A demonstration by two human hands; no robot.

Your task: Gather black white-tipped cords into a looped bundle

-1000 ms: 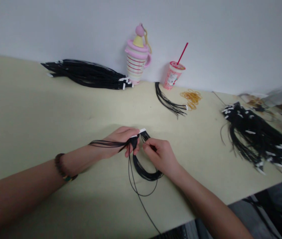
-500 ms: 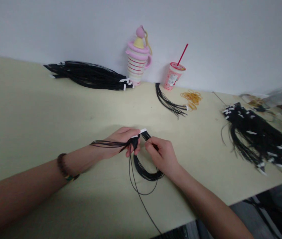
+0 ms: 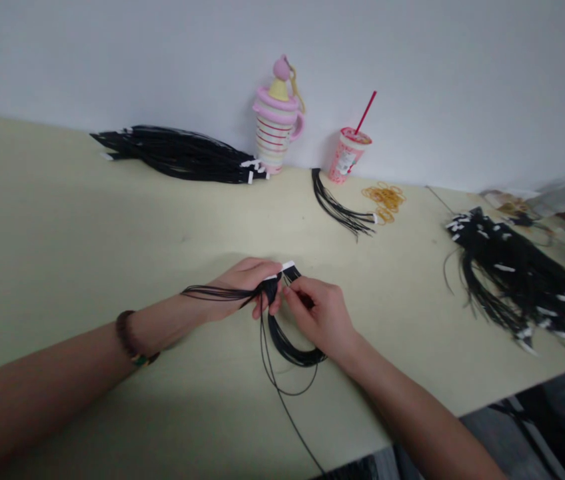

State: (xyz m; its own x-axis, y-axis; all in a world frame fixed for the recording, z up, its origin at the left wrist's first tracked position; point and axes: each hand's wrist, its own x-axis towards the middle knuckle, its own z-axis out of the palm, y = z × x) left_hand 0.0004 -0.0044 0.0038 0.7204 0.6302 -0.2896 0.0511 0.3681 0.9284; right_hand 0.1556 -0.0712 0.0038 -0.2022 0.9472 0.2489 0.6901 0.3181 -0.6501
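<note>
Black wire harness (image 3: 294,357) looped, near strand (image 3: 290,416) left loose; my left hand (image 3: 241,275) grips white connectors (image 3: 288,266), right hand's (image 3: 326,316) fingers closed on wires (image 3: 292,274)

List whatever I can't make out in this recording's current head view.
All in the head view:
Looped bundle of thin black wires: gripped stretches hidden by the bare left hand and bare right hand.
Long loose black wire: far end cut off by the bottom edge.
White-tipped black wire pile: blurred, cut off by the right edge.
Tapered pink-and-white cup: printing too small.
</note>
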